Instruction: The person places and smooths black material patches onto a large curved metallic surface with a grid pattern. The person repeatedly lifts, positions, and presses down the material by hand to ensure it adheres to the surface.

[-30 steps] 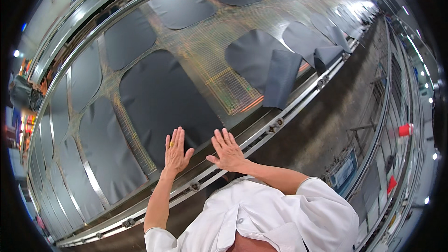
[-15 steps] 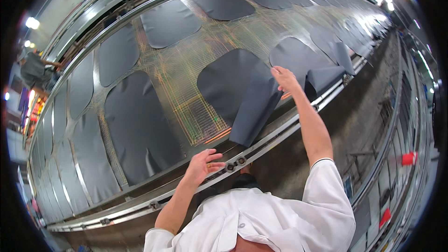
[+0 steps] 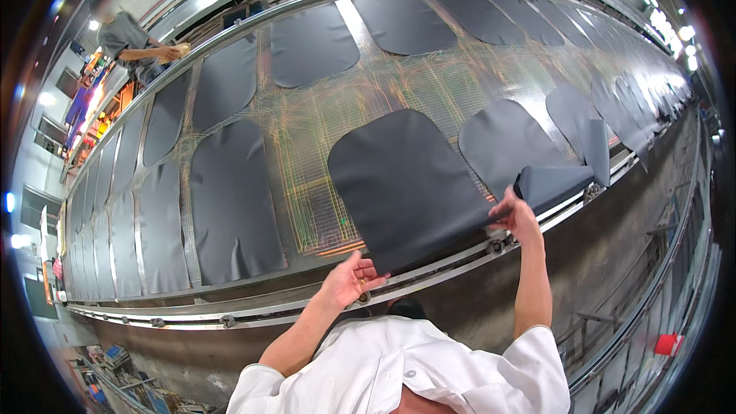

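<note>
A dark grey sheet panel (image 3: 406, 184) with a rounded far end lies before me, its near part reaching over the table's front rail. My right hand (image 3: 519, 220) is closed on the panel's near right corner. Beside the near left corner is my left hand (image 3: 353, 282), palm partly up and fingers apart; whether a fingertip touches the sheet I cannot tell. To the right, another dark panel (image 3: 506, 138) has its near end folded back over itself.
A long table (image 3: 314, 215) marked with coloured lines carries rows of similar panels (image 3: 234, 199). Its metal front rail (image 3: 429, 280) has round fittings. A person (image 3: 130, 38) stands at the far left edge. A red object (image 3: 668, 344) hangs at lower right.
The panel's near part, folded over before, now lies spread out. My right hand has come down and nearer, onto its corner. My left hand has shifted slightly toward the other corner.
</note>
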A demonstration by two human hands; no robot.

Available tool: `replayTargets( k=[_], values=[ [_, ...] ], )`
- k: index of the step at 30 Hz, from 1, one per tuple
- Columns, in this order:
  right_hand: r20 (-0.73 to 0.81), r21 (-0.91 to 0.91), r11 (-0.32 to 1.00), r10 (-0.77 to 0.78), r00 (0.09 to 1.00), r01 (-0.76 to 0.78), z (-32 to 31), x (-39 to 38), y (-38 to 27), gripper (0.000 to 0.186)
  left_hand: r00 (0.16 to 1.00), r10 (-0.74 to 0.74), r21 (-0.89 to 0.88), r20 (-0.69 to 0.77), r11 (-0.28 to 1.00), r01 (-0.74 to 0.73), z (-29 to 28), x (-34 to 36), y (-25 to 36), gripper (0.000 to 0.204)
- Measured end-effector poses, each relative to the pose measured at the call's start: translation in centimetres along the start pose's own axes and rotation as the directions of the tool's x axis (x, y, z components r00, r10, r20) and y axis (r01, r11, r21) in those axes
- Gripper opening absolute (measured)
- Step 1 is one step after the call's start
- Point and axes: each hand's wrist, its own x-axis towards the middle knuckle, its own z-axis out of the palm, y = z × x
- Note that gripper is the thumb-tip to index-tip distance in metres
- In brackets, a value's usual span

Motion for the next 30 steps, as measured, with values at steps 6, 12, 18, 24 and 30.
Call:
replayTargets(
  k=[6,12,18,24,30],
  values=[
    [-0.326,-0.564,0.797,-0.457,0.828,0.218,3.5,-3.2,0.9,0.018,0.977,0.210,0.389,-0.045,0.904,-0.176,0.9,2.3,-2.3,0.031],
    [-0.251,-0.598,0.801,-0.239,0.938,0.043,2.5,-3.2,0.1,0.016,0.987,0.123,0.292,-0.099,0.952,-0.090,1.2,2.3,-1.9,0.054],
    [-0.166,-0.521,0.836,-0.298,0.940,0.173,11.4,-3.3,-6.0,0.016,0.995,-0.027,0.175,-0.099,0.984,0.044,0.2,3.0,-1.5,0.028],
    [-0.005,-0.245,0.890,-0.398,0.918,0.384,17.2,-1.8,-12.2,0.013,0.981,-0.195,0.173,0.019,0.967,0.189,1.0,0.7,0.1,0.023],
    [0.125,-0.288,0.884,-0.347,0.929,0.369,18.7,-1.2,-14.4,0.012,0.974,-0.145,-0.094,0.176,0.982,0.164,3.1,-3.2,1.5,0.034]
  ],
)
